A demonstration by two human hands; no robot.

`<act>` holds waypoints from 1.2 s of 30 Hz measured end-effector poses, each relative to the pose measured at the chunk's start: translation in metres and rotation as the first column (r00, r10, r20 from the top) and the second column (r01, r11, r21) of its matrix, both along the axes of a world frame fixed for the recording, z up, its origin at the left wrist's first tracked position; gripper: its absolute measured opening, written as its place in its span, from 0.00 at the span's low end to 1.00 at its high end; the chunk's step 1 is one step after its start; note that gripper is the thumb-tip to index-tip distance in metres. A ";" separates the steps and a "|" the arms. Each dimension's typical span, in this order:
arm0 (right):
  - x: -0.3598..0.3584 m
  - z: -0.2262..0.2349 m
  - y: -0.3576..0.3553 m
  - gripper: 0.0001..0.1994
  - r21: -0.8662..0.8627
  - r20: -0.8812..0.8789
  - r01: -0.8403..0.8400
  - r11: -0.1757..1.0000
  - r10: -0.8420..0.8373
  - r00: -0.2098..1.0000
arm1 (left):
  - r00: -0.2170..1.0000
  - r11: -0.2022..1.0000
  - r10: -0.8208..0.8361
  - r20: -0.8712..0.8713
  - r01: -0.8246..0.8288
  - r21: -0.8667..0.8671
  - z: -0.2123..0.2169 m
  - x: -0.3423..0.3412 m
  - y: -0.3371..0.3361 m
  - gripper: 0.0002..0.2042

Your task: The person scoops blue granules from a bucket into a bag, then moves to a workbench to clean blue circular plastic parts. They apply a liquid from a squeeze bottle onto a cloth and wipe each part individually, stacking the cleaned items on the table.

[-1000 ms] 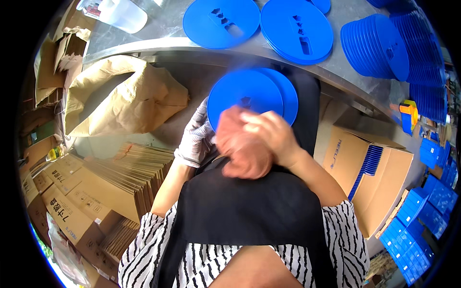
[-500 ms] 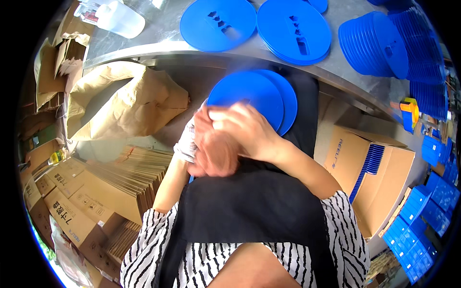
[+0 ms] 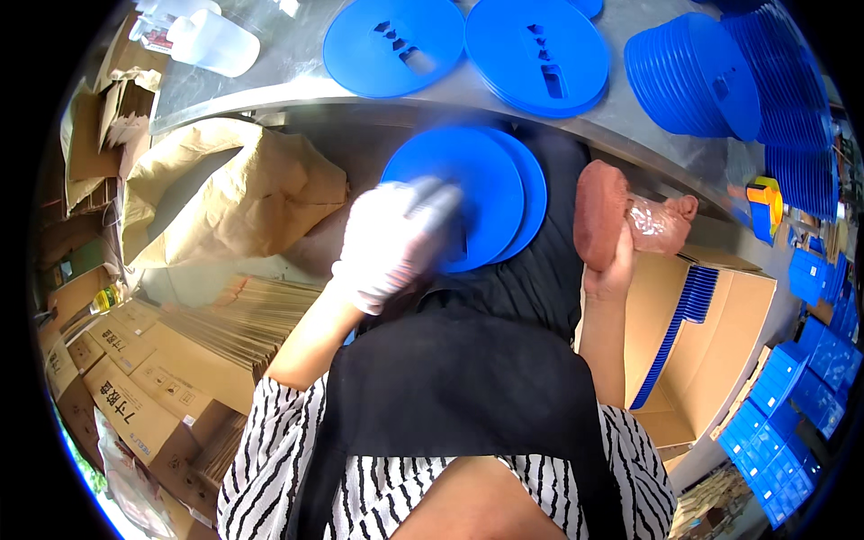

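On my lap lie two overlapping blue round plastic discs [image 3: 486, 171], the upper one shifted left of the lower. My left hand [image 3: 396, 238], in a white glove, is over the left part of the upper disc; its fingers are smeared by motion. To the right of the discs, my bare right hand [image 3: 612, 270] is closed round a reddish-brown cloth bundle [image 3: 601, 214], which has a rounded pad at one side and a waist wrapped in clear film. The bundle is held up, apart from the discs.
Ahead is a metal table [image 3: 288, 67] with flat blue discs [image 3: 396, 45], stacked blue discs [image 3: 688, 76] and a whitish plastic bottle [image 3: 214, 42]. A brown paper sack [image 3: 279, 193] and flattened cartons [image 3: 135, 387] are left. An open carton [image 3: 711, 351] with blue discs stands right.
My hands have parted from being together over the cloth bundle. The right has swung right with the bundle; the gloved left has moved over the upper disc.
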State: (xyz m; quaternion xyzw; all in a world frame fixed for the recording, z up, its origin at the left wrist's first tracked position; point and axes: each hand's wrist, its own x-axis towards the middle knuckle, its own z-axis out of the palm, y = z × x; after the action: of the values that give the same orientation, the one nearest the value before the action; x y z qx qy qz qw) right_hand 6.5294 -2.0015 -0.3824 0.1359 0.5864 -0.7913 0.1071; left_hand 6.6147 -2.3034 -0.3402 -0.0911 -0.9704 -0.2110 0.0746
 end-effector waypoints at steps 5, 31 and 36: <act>-0.004 0.003 -0.010 0.20 -0.072 -0.076 -0.102 0.992 0.097 0.992 | 0.947 0.946 -0.012 0.322 0.114 -0.302 0.012 -0.027 0.029 0.20; -0.074 0.134 -0.169 0.17 0.553 -0.811 0.138 0.822 0.493 0.315 | 0.975 -0.621 -0.179 0.135 -0.218 0.753 -0.002 -0.040 0.023 0.30; -0.069 0.055 -0.066 0.15 0.455 -0.632 -0.064 0.888 0.373 0.679 | 0.977 -0.524 -0.092 0.194 -0.213 0.825 0.006 -0.046 -0.027 0.29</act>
State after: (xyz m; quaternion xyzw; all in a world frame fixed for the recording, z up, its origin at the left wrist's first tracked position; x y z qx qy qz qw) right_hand 6.4600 -2.0670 -0.3279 -0.2305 0.7416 -0.6273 -0.0586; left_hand 6.5690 -2.3304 -0.3346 0.1007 -0.2945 -0.9493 0.0434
